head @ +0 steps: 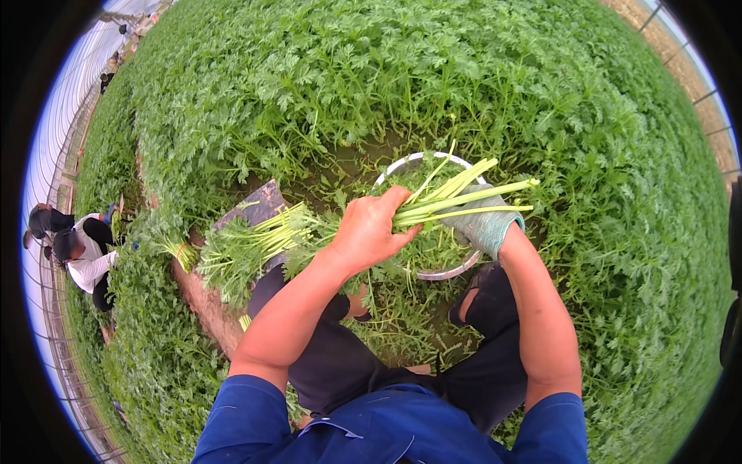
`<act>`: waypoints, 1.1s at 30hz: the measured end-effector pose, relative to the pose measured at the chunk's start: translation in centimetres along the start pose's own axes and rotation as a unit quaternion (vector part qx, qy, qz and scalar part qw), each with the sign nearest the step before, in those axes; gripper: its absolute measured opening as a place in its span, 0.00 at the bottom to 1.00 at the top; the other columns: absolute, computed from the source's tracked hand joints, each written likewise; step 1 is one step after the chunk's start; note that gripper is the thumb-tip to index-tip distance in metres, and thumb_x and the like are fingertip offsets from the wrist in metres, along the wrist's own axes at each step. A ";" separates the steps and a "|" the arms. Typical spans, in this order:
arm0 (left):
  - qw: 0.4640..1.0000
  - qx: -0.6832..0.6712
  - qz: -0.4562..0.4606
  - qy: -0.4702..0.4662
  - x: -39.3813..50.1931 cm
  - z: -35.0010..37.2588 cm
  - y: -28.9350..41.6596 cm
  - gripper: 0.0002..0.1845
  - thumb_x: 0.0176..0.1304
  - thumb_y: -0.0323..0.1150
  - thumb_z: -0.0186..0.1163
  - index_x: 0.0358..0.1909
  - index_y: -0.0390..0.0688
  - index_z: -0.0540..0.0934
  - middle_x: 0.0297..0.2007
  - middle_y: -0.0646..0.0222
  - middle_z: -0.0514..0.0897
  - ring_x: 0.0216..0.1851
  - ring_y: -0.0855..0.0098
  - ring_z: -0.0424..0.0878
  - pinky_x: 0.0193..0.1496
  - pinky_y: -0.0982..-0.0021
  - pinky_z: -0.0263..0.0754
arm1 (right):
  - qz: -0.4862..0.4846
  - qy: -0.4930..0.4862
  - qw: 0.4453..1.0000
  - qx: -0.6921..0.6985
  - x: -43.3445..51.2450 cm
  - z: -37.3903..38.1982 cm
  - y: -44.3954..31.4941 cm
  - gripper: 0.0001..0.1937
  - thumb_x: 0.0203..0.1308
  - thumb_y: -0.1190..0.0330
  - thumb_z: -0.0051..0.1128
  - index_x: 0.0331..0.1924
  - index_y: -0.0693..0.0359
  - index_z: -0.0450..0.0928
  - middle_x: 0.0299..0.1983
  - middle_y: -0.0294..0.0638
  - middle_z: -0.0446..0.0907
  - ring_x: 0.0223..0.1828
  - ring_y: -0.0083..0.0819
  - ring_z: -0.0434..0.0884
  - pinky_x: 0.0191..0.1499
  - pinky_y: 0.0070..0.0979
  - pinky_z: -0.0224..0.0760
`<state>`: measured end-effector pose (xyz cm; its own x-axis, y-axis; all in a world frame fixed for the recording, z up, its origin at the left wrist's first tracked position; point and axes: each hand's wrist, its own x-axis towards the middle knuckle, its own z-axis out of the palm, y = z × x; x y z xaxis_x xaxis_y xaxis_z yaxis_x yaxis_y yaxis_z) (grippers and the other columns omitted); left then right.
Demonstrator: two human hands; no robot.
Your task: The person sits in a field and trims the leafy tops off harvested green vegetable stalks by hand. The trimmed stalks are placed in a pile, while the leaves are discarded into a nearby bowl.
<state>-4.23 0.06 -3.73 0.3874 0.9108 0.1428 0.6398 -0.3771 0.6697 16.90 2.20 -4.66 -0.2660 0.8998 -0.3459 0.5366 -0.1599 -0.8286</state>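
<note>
My bare left hand [371, 225] grips a bunch of leafy greens [458, 196], possibly crown daisy. Pale cut stems point right, and the leaves trail back toward the left under my wrist. My right hand [486, 227], in a grey-green knit glove, is just behind and below the stem ends; its fingers are largely hidden, so its grip is unclear. Both hands are above a round tub with a whitish rim [443, 275], which holds loose green trimmings [432, 255]. Left of my left hand, a pile of cut greens [281, 235] lies partly on a dark flat board [255, 207].
Dense leafy crop [406, 69] surrounds me. A banded bunch of greens [184, 255] lies left of the pile, beside a strip of bare soil [203, 307]. Two people [87, 252] crouch among plants at far left, near the greenhouse wall [49, 174]. My knees flank the tub.
</note>
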 end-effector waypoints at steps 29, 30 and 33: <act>0.856 -0.506 -0.039 -0.097 0.1 0.1 -0.9 0.15 0.70 0.39 0.60 0.50 0.40 0.77 0.35 0.72 0.80 0.33 0.77 0.79 0.42 0.71 0.76 | -0.138 0.041 0.896 0.421 -1.1 -1.9 -2.1 0.31 0.60 0.60 0.67 0.62 0.70 0.69 0.53 0.46 0.79 0.52 0.34 0.81 0.55 0.32 0.76; 0.857 -0.504 -0.039 -0.102 -0.1 0.3 -1.0 0.15 0.70 0.39 0.60 0.50 0.40 0.77 0.34 0.73 0.80 0.32 0.77 0.78 0.41 0.71 0.76 | -0.139 0.068 0.870 0.468 -1.2 -2.1 -2.1 0.28 0.65 0.57 0.62 0.60 0.71 0.70 0.49 0.47 0.81 0.43 0.35 0.84 0.50 0.32 0.80; 0.871 -0.478 -0.059 -0.090 -0.1 0.8 -1.3 0.14 0.70 0.39 0.61 0.49 0.40 0.78 0.33 0.74 0.79 0.33 0.78 0.77 0.40 0.72 0.75 | -0.102 0.133 0.924 0.343 -1.3 -3.1 -2.1 0.23 0.69 0.55 0.54 0.50 0.71 0.76 0.35 0.46 0.85 0.32 0.33 0.86 0.34 0.27 0.84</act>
<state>-4.60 0.30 -5.25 0.5097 0.8599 -0.0283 -0.1303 0.1097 0.9854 18.62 2.63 -1.09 -0.0497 0.9932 -0.1056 -0.1611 -0.1123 -0.9805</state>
